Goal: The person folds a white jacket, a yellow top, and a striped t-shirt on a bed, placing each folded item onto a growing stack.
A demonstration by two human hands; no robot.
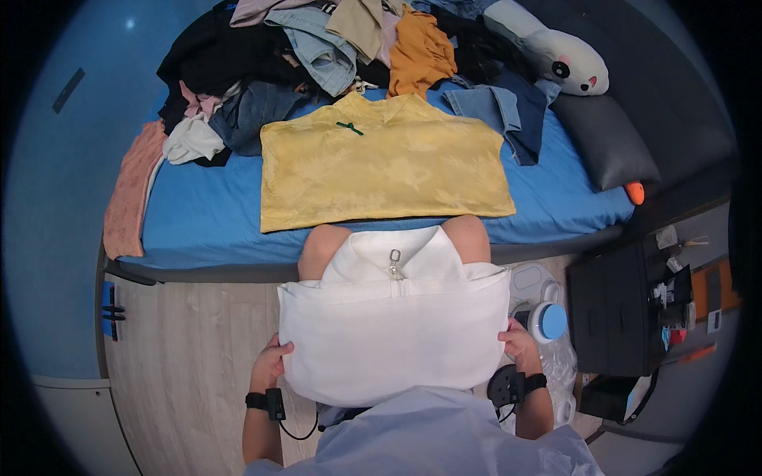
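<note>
A white garment with a collar and a metal zipper pull is spread across my lap, folded into a wide rectangle. My left hand pinches its left edge, thumb on top. At the opposite edge my right hand grips the cloth the same way. Just beyond my knees a yellow patterned top with a small green fastening at the neck lies flat on the blue-sheeted bed. The fingers under the white cloth are partly hidden.
Heaped clothes cover the bed's far side. A pink garment hangs at the left corner. On the right are a plush toy, a grey cushion, a blue-lidded jar and a dark drawer cabinet.
</note>
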